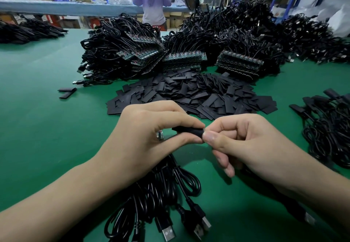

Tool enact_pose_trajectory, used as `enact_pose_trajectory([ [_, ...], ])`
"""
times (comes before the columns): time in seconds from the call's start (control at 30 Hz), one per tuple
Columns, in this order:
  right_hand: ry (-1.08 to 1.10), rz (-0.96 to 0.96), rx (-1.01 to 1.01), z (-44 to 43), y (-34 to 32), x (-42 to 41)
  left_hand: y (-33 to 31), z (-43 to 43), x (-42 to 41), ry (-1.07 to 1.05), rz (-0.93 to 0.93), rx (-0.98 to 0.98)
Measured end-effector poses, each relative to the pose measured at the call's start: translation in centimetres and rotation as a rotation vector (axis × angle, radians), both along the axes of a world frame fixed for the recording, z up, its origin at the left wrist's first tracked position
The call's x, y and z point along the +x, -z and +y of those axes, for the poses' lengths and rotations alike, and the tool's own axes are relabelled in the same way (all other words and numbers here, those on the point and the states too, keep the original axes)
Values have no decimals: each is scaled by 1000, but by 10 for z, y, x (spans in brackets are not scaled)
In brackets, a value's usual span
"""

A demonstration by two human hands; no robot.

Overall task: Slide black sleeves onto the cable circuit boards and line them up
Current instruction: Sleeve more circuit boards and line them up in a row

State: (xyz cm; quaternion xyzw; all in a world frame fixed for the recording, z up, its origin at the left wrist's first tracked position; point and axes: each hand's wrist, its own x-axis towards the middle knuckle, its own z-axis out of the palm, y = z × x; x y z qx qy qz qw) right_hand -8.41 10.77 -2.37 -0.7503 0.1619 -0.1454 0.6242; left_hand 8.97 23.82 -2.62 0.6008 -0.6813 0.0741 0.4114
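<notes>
Sleeve pile (191,97) on table (37,120), before cable stacks (132,52); hands nearest.

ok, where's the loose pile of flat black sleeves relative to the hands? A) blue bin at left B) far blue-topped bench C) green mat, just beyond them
C: the pile of flat black sleeves lies on the green mat just beyond the left hand and right hand.
</notes>
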Motion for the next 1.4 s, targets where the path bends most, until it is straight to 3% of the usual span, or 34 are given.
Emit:
enact_pose_trajectory([
  [0.33,86,-27,-143,-2,0,-1,2,-1,3,-33,36,-16],
  [0.73,76,16,-126,0,2,-2,2,-2,3,-3,34,44],
  [0.93,74,-23,-88,2,4,0,-3,0,-2,-186,96,-96],
  [1.1,107,-66,-92,4,5,2,-4,0,-5,-231,157,-88],
  [1.4,149,-41,-132,6,7,2,-3,-1,-6,-217,63,-43],
])
